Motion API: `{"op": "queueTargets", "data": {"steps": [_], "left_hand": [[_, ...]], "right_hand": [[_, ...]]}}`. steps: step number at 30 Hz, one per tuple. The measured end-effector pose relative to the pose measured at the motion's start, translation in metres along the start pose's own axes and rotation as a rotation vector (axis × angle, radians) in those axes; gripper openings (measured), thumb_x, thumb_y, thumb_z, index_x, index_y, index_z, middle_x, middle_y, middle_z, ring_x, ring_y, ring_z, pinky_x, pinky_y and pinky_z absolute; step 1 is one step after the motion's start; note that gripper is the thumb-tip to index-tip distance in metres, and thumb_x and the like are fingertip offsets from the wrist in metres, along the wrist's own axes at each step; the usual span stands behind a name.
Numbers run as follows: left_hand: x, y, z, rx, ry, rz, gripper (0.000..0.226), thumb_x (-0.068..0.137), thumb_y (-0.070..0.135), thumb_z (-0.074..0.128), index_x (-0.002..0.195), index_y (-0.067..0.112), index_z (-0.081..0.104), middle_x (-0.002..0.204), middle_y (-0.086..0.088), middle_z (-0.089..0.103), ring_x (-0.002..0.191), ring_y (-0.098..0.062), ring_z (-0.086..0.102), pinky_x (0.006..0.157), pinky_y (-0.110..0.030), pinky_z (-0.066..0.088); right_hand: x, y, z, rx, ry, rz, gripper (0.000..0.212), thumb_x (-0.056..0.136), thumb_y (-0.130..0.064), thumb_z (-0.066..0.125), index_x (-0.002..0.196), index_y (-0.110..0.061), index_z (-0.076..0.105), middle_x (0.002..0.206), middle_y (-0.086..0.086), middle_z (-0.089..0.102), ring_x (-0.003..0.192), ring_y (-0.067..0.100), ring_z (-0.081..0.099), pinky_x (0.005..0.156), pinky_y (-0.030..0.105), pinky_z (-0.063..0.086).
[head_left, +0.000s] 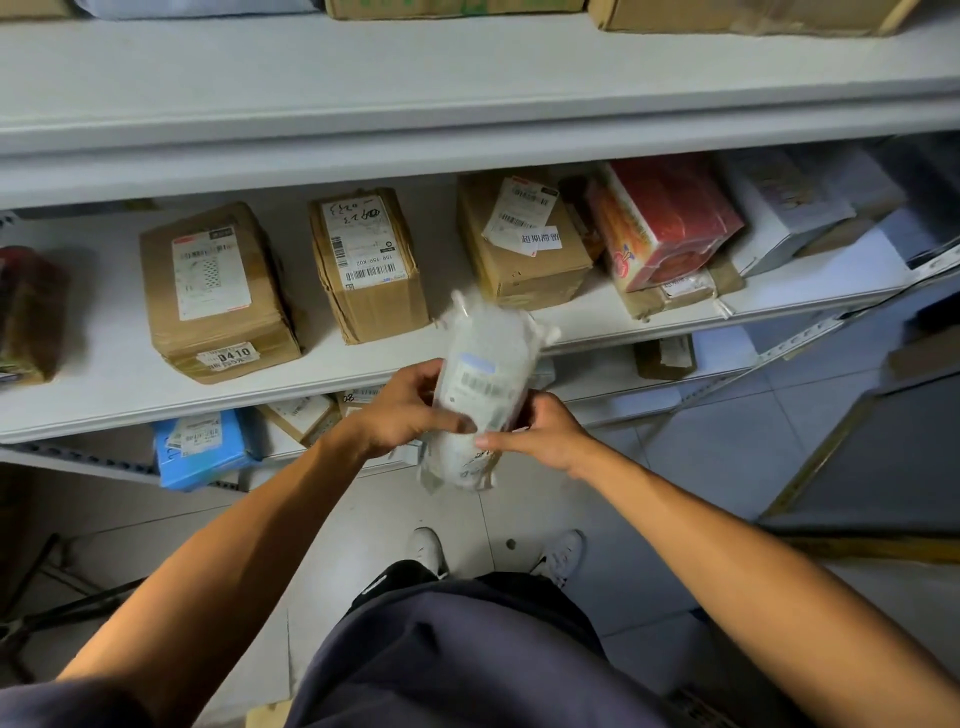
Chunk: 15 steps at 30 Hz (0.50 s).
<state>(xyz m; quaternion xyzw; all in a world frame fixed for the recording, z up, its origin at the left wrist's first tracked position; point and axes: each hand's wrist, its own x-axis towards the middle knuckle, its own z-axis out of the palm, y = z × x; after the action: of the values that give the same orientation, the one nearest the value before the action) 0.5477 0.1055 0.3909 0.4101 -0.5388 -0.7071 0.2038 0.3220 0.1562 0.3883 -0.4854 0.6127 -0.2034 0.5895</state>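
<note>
Both hands on the parcel here; left hand wrapped round its left side, fingers curled over the front; right hand pinching the lower right edge, thumb laid across the wrap; both closed on it, nothing loose. The parcel stands nearly upright between them, clear of the shelf, top poking up past the grip and tail hanging below it; its label faces the person, just above the thumbs. I'd call this the checking step: reading the label before shelving. Beyond the grip there's a gap between the creased box, up-left, and the tagged box, up-right. The next move, I reckon, wants a push forward and a tilt flat into that gap, letting go only once it rests on the board; it's soft wrap, so it may sag.
</note>
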Motion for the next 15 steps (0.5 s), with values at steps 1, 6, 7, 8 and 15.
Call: {"op": "queueTargets", "data": {"steps": [1,6,7,8,15], "left_hand": [[-0.001,0.002,0.001,0.104,0.0,0.067,0.067,0.067,0.012,0.09,0.128,0.011,0.062,0.122,-0.009,0.07,0.117,-0.028,0.066,0.096,-0.048,0.057],[-0.006,0.0,0.02,0.837,0.187,0.562,0.048,0.078,0.03,0.084,0.116,0.018,0.057,0.113,0.001,0.059,0.098,-0.015,0.06,0.079,-0.036,0.054],[-0.008,-0.003,0.024,0.963,0.222,0.639,0.048,0.081,0.034,0.08,0.119,0.017,0.055,0.119,-0.003,0.058,0.101,-0.021,0.06,0.081,-0.039,0.054],[-0.01,-0.007,0.025,1.057,0.256,0.701,0.048,0.085,0.037,0.075,0.122,0.016,0.053,0.124,-0.008,0.056,0.106,-0.027,0.059,0.084,-0.042,0.054],[-0.017,-0.024,0.024,1.186,0.335,0.799,0.035,0.097,0.034,0.06,0.125,0.016,0.051,0.129,-0.014,0.058,0.112,-0.035,0.06,0.084,-0.047,0.052]], "right_hand": [[-0.002,0.001,0.0,-0.022,0.017,-0.013,0.062,0.064,-0.027,0.096,0.117,-0.02,0.066,0.11,-0.008,0.073,0.107,0.009,0.068,0.095,0.031,0.058],[-0.012,-0.007,0.014,-0.077,0.247,-0.149,0.024,0.082,-0.041,0.067,0.104,-0.038,0.062,0.095,-0.02,0.06,0.087,0.004,0.058,0.082,0.021,0.048],[-0.013,-0.007,0.016,-0.155,0.304,-0.252,0.024,0.083,-0.044,0.057,0.106,-0.038,0.061,0.104,-0.018,0.062,0.095,0.007,0.058,0.086,0.027,0.048],[-0.011,-0.003,0.016,-0.249,0.333,-0.335,0.027,0.086,-0.041,0.053,0.112,-0.038,0.059,0.114,-0.017,0.061,0.103,0.008,0.058,0.089,0.031,0.049],[-0.008,0.002,0.013,-0.599,0.364,-0.54,0.045,0.089,-0.037,0.049,0.131,-0.022,0.057,0.138,0.001,0.057,0.123,0.023,0.056,0.101,0.037,0.048]]}}
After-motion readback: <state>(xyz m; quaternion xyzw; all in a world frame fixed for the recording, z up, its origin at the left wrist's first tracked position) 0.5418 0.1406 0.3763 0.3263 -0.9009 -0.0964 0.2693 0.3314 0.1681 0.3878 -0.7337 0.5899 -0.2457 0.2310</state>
